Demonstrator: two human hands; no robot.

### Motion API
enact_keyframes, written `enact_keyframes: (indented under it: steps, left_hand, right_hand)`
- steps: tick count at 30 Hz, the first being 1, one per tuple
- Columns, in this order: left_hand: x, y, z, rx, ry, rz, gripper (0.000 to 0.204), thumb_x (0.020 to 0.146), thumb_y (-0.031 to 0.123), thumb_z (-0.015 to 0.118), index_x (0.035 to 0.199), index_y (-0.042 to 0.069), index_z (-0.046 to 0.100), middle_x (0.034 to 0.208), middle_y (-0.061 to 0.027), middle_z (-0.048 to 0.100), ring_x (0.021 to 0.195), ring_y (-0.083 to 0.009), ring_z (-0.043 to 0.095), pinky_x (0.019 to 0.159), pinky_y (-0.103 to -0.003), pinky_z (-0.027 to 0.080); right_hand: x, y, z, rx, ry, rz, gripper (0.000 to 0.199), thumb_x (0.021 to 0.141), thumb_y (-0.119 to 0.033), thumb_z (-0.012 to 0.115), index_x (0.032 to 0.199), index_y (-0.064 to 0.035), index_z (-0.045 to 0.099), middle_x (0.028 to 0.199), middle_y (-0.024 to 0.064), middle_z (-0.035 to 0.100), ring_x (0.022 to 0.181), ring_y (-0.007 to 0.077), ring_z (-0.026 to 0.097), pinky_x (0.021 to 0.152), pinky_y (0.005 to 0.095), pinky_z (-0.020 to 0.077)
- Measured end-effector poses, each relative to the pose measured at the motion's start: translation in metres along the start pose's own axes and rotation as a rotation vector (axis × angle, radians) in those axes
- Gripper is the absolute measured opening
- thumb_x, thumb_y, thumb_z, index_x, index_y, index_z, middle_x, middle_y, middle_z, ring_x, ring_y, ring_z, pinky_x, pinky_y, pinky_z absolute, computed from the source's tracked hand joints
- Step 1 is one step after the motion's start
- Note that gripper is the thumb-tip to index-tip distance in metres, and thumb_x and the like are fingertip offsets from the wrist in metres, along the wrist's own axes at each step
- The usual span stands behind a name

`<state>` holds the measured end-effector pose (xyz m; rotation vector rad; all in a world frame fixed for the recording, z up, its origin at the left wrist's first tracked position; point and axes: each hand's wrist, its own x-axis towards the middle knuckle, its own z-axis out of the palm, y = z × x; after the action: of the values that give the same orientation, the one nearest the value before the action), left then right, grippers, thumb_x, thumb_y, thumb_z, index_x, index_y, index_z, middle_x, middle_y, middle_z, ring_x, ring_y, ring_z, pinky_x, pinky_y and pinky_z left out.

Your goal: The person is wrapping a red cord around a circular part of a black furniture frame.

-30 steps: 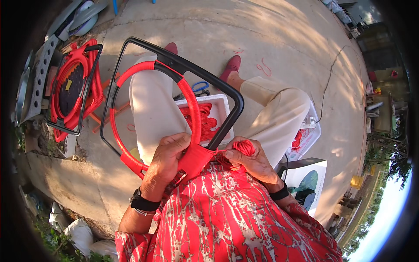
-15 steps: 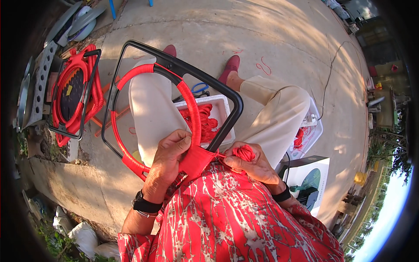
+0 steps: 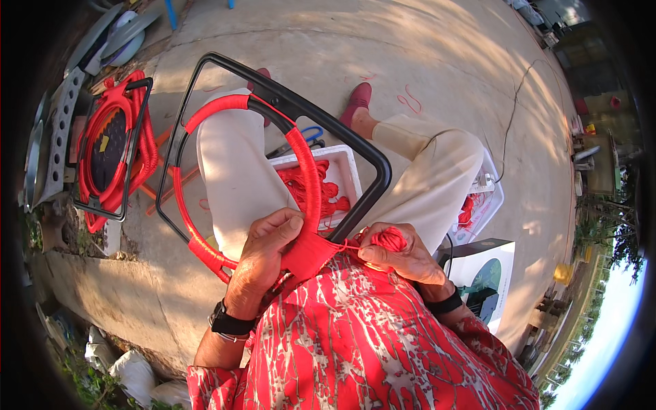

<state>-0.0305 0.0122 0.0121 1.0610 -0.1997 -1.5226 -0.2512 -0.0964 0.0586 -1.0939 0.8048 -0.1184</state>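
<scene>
A black frame (image 3: 362,152) with a round ring inside rests over my lap, tilted. Red cord is wound tightly round most of the ring (image 3: 304,160), and a stretch at the top shows bare black. My left hand (image 3: 268,247) grips the ring's near side, thumb on top, beside a wide flat band of red wrapping (image 3: 307,255). In my right hand (image 3: 406,258) is a small bundle of red cord (image 3: 389,239), pinched just right of that band. A short strand runs from the bundle to the band's edge. The fingers under the ring are hidden.
Between my legs stands a white foam box (image 3: 350,176) of red cord, with blue-handled scissors (image 3: 311,134) behind it. Other red-wrapped frames (image 3: 113,147) lean at left. A white tub (image 3: 488,205) and a printed box (image 3: 488,277) stand at right.
The frame has tipped slightly, its right corner shifting right. My right hand has moved a little right with the cord bundle, and more strand shows between it and the band.
</scene>
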Motion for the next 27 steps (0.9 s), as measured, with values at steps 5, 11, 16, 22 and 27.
enact_keyframes:
  steps: [5,11,16,22,27]
  left_hand:
    - [-0.002,0.008,0.004,0.051,-0.121,-0.071,0.028,0.077,0.009,0.074,0.101,-0.003,0.064,0.095,-0.0074,0.067,0.089,-0.0145,0.062,0.085,-0.027,0.048]
    - [-0.002,0.010,0.003,0.071,-0.171,-0.089,0.034,0.072,0.007,0.077,0.102,-0.004,0.064,0.098,-0.0084,0.067,0.090,-0.0158,0.062,0.086,-0.029,0.048]
    - [0.000,0.014,0.007,0.096,-0.165,-0.155,0.032,0.075,0.007,0.075,0.103,-0.004,0.063,0.098,-0.0082,0.067,0.089,-0.0154,0.063,0.084,-0.027,0.048]
    - [0.001,0.010,0.010,0.120,-0.161,-0.166,0.028,0.080,0.003,0.071,0.106,-0.005,0.063,0.095,-0.0047,0.066,0.082,-0.0100,0.062,0.076,-0.021,0.049]
    - [-0.001,0.007,0.009,0.146,-0.133,-0.141,0.031,0.080,0.002,0.071,0.109,-0.005,0.063,0.095,-0.0061,0.068,0.082,-0.0103,0.063,0.076,-0.021,0.049]
  right_hand:
    - [-0.001,-0.003,0.003,0.031,0.059,-0.094,0.020,0.087,-0.021,0.071,0.086,-0.0029,0.062,0.077,-0.0031,0.054,0.070,0.0035,0.047,0.060,0.0199,0.0377]
    - [0.006,0.002,0.009,0.237,0.024,-0.340,0.014,0.090,-0.014,0.064,0.085,-0.0017,0.060,0.093,0.0048,0.055,0.077,0.0081,0.051,0.065,0.0215,0.0416]
    - [0.007,0.000,0.022,0.426,-0.035,-0.364,0.014,0.093,-0.016,0.061,0.091,-0.0021,0.058,0.085,0.0060,0.057,0.071,0.0090,0.051,0.063,0.0230,0.0426]
    - [0.005,-0.005,0.025,0.301,-0.098,-0.168,0.019,0.094,-0.020,0.061,0.096,-0.0015,0.056,0.070,0.0022,0.053,0.059,0.0083,0.047,0.054,0.0231,0.0389]
    - [-0.003,-0.009,0.020,0.220,-0.025,-0.047,0.020,0.093,-0.022,0.063,0.091,-0.0035,0.055,0.067,-0.0009,0.049,0.057,0.0073,0.043,0.052,0.0228,0.0356]
